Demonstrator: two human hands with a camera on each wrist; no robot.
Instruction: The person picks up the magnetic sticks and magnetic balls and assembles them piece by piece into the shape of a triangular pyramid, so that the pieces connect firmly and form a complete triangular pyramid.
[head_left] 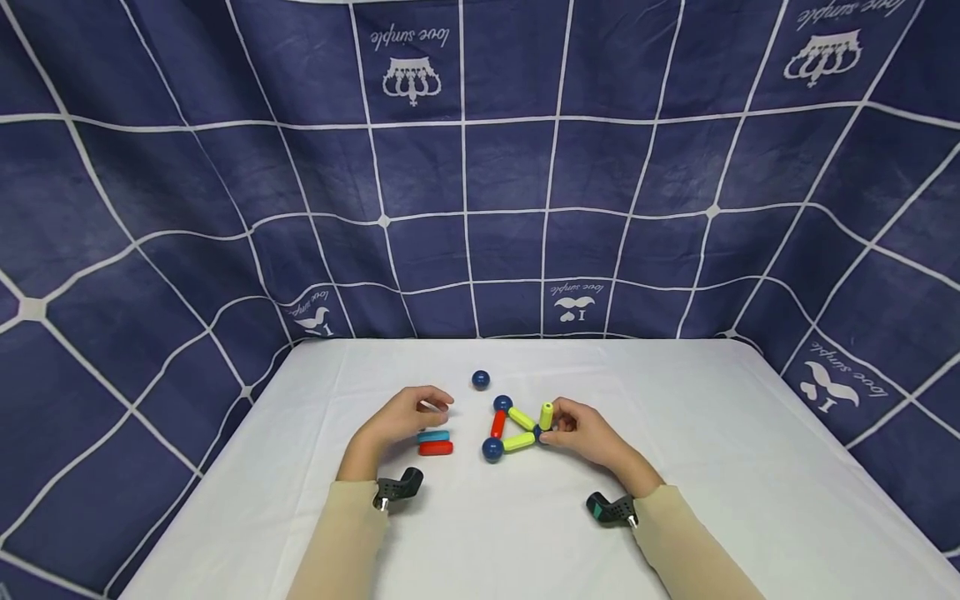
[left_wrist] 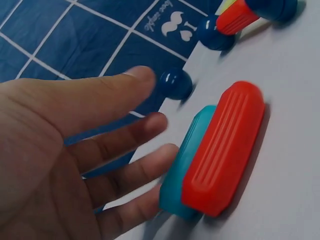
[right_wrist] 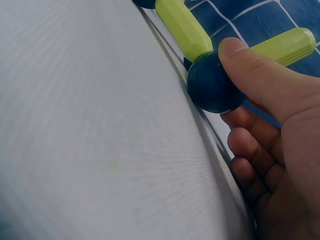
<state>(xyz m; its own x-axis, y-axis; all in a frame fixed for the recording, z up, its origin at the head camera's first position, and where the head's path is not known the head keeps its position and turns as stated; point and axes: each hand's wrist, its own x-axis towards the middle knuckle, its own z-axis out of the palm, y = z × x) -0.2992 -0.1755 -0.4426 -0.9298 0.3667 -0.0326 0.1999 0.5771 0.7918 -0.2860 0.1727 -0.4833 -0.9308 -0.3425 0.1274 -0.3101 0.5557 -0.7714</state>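
Observation:
A triangle of one red rod (head_left: 498, 424) and two yellow-green rods (head_left: 519, 442) joined by dark blue balls (head_left: 492, 450) lies on the table. Upright from its right corner ball (right_wrist: 212, 82) stands another yellow-green rod (head_left: 547, 415). My right hand (head_left: 588, 433) pinches that corner ball between thumb and fingers. On the left, my left hand (head_left: 408, 414) hovers with fingers relaxed and nothing held. Just below it a teal rod (left_wrist: 187, 160) and a loose red rod (left_wrist: 225, 150) lie side by side; its fingertips are close to the teal one, and whether they touch I cannot tell.
A single dark blue ball (head_left: 481, 380) lies behind the triangle on the white tablecloth (head_left: 465, 533). A navy curtain with white lines (head_left: 510, 167) hangs behind the table and at both sides.

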